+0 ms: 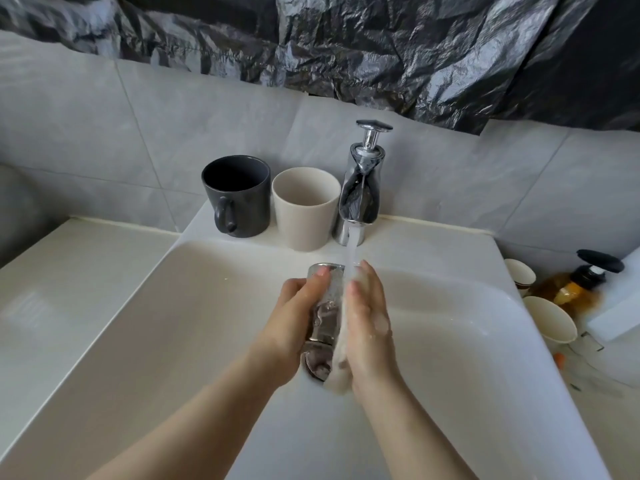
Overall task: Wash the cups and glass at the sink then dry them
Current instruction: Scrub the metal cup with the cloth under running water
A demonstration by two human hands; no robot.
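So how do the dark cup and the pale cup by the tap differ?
The dark grey mug has a handle, turned toward the camera; the beige cup has none. The mug's walls run nearly straight, while the beige cup tapers toward its base. The beige cup stands next to the tap, the mug farther left. Both stand upright, mouths up, on the sink's back ledge.

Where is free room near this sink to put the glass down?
Bare: the counter left of the basin, and the ledge right of the faucet. Crowded: behind, dark mug and beige cup; right edge, paper cups and amber bottle.
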